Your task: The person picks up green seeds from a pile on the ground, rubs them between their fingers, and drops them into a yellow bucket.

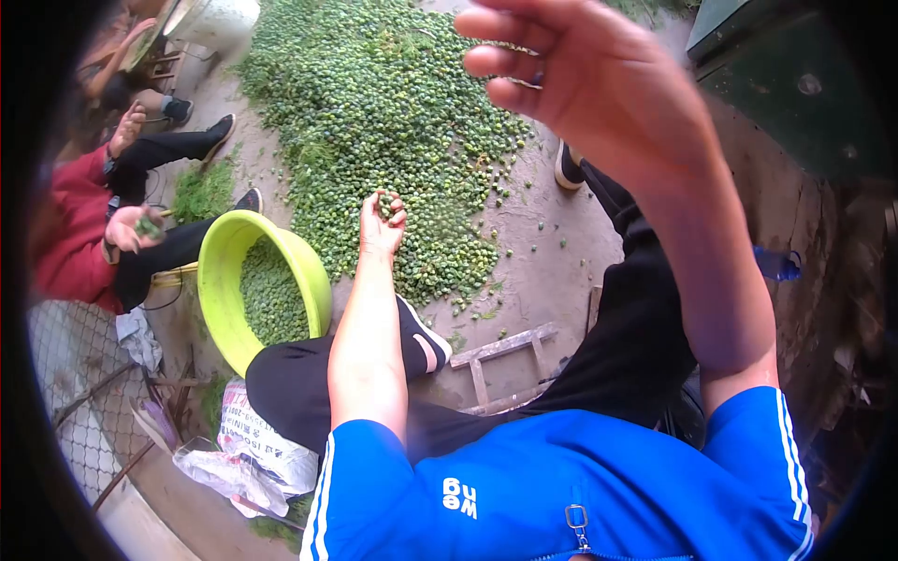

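Note:
My left hand is palm up over the near edge of a spread pile of small round green fruits. Its fingers curl around a few of these green fruits. Raised close to the camera at the upper right, my right hand has its fingers apart and slightly bent. No fruit shows in its palm; a small dark spot shows between the fingers. To the left of my left forearm, a tilted yellow-green tub contains many of the same fruits, against my knee.
A person in a red top sits at left, green fruits in one hand; another person's legs are behind. A white bucket stands upper left. Nearby are a wooden frame, printed white sack, wire mesh and blue bottle.

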The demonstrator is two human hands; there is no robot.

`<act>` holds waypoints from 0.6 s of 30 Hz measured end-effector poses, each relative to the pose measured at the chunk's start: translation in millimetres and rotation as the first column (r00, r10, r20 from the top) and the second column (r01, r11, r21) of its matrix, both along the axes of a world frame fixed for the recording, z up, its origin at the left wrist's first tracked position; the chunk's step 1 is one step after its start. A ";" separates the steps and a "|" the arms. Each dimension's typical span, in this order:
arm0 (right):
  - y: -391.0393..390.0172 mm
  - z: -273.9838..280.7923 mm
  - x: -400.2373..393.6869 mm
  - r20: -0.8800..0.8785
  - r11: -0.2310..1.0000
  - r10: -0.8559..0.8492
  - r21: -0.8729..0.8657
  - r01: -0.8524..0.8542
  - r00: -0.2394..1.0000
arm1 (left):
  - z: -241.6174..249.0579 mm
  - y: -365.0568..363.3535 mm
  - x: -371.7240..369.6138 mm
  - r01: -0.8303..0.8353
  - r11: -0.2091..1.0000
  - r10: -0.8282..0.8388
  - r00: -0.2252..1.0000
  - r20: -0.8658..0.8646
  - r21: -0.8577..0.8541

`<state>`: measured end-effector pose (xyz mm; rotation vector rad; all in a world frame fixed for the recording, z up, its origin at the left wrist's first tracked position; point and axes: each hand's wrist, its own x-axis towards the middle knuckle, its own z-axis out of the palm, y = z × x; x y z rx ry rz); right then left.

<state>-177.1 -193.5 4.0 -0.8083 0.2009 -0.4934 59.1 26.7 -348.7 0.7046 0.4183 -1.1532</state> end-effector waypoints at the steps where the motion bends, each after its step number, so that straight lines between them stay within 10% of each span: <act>1: 0.8 -4.6 2.2 -0.023 1.000 0.021 0.004 -0.020 1.000 | 17.1 -5.3 -3.4 0.003 0.998 0.000 0.998 0.064 -0.060; 8: 18.0 -39.2 45.5 -0.221 0.991 -0.075 0.090 0.096 0.972 | 165.8 -65.2 -5.4 -0.042 0.894 0.105 0.988 0.116 -0.446; 12: 42.5 -69.9 77.2 -0.258 0.944 -0.129 0.264 0.198 0.958 | 275.1 -84.7 -38.4 -0.072 0.943 0.195 0.910 0.366 -0.325; 15: 67.0 -71.3 95.2 -0.104 0.861 -0.079 0.493 0.120 0.991 | 314.4 -86.1 -70.1 -0.115 0.953 0.264 0.773 0.577 -0.282; 18: 85.4 -56.0 101.9 0.150 0.766 -0.107 0.643 -0.015 0.983 | 320.3 -82.2 -96.2 -0.048 0.968 0.247 0.311 0.918 -0.244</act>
